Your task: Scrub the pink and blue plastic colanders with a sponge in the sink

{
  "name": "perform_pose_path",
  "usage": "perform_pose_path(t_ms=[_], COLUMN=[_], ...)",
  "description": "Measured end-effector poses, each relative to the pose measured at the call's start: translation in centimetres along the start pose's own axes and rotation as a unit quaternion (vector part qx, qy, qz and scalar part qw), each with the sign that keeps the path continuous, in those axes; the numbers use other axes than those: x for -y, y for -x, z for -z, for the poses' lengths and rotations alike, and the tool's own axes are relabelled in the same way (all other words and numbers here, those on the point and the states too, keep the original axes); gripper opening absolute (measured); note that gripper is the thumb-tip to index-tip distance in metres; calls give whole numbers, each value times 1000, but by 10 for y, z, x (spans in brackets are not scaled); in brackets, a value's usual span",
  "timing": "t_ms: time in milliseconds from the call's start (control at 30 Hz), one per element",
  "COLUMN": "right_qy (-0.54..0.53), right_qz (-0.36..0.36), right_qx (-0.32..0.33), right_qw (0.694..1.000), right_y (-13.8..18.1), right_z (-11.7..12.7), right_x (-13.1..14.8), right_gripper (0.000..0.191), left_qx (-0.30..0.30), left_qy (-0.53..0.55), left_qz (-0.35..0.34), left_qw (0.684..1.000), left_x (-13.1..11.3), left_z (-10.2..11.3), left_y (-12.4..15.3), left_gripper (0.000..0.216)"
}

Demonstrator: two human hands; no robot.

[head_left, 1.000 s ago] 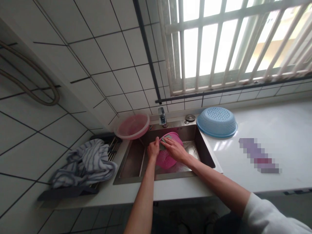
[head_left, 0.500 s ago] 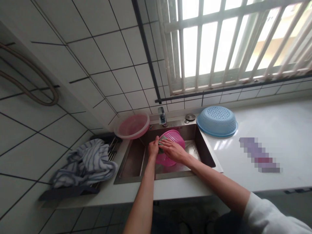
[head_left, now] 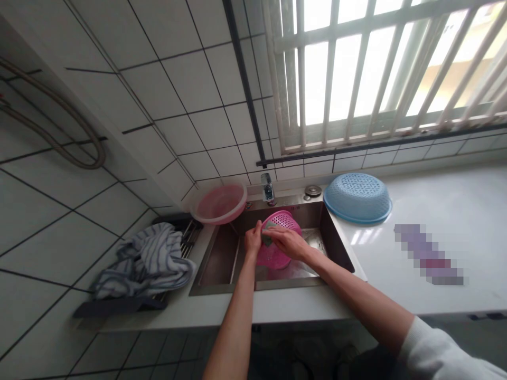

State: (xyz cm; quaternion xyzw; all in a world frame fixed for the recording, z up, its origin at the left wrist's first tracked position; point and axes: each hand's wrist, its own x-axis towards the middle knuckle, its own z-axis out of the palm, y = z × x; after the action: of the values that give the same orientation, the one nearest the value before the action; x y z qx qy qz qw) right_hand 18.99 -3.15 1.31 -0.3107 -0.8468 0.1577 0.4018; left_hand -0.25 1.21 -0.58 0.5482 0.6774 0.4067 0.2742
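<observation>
Pink basket (head_left: 274, 259) just right of left hand (head_left: 253, 239) pinching it; right hand (head_left: 291, 243) over it, clasping green pad (head_left: 266, 240)

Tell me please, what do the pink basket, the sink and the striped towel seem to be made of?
The pink basket looks like smooth plastic: evenly coloured, with rows of holes through its thin wall. The sink is probably stainless steel, fairly dull: grey, with soft reflections. The striped towel looks like matte cloth, crumpled in soft folds; which fibre, I cannot tell.

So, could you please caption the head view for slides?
Left hand grips a pink basket at the sink; right hand holds a greenish pad.
</observation>
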Motion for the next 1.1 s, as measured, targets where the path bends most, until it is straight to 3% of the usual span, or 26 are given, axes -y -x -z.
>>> perform_pose_path(t_ms=[133, 233, 300, 467, 533, 733, 833, 1000, 1100], right_qy=[-9, 16, 29, 83, 122, 144, 139, 134, 115], right_qz=[-88, -69, -58, -84, -81, 17, -2, -140, -77], right_qx=[-153, -216, -207, -60, -37, 36, 27, -63, -54], right_qw=[984, 974, 976, 991, 989, 989, 990, 979, 989], right_y=[1, 3, 3, 4, 3, -3, -3, 4, 5], right_z=[24, 37, 37, 19, 10, -12, -6, 9, 0], right_x=[-8, -7, -7, -18, -16, 6, -11, -38, -25], right_gripper=[47, 50, 53, 54, 48, 40, 38, 40, 42], left_qx=[-21, -12, 1, 3, 5, 34, 29, 41, 42], left_qy=[18, 50, 71, 62, 44, 59, 45, 43, 71], left_qz=[22, 33, 32, 20, 13, -24, -25, -36, -50], left_qw=[999, 998, 997, 998, 999, 997, 998, 998, 995], left_x=[3, 4, 3, 0, -2, -1, 0, -1, -2], left_z=[0, -3, -5, -5, -5, -9, -10, -10, -9], left_y=[-3, -3, -2, 1, 1, 1, 1, 4, 5], left_gripper=[74, 76, 77, 78, 78, 77, 78, 77, 79])
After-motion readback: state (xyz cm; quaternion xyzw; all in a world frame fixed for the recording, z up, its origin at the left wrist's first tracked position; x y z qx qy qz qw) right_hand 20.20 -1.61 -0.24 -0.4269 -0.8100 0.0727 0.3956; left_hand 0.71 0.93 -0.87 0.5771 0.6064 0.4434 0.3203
